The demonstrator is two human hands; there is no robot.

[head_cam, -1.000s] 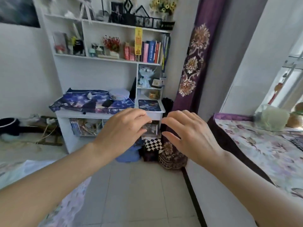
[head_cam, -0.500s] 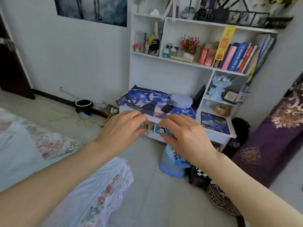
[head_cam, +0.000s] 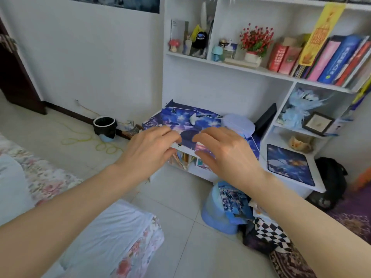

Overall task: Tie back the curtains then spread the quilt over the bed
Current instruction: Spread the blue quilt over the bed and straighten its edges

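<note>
My left hand (head_cam: 149, 150) and my right hand (head_cam: 224, 155) are held out side by side at mid-frame, fingers curled and slightly apart, holding nothing. The bed with a pale blue and pink floral quilt (head_cam: 112, 235) fills the lower left, below my left forearm. Only the bottom of the purple patterned curtain (head_cam: 353, 215) shows at the right edge, bunched on the floor.
A white desk and bookshelf unit (head_cam: 202, 91) stands ahead, with books, a red flower pot (head_cam: 254, 47) and a starry blue cloth (head_cam: 190, 119). A blue bag (head_cam: 222, 209) and checkered bag (head_cam: 267, 231) lie on the tiled floor. A black bin (head_cam: 104, 126) stands by the wall.
The view has swung left, away from the window and hanging curtain, toward the desk and bed. Both hands stayed raised together with nothing in them.
</note>
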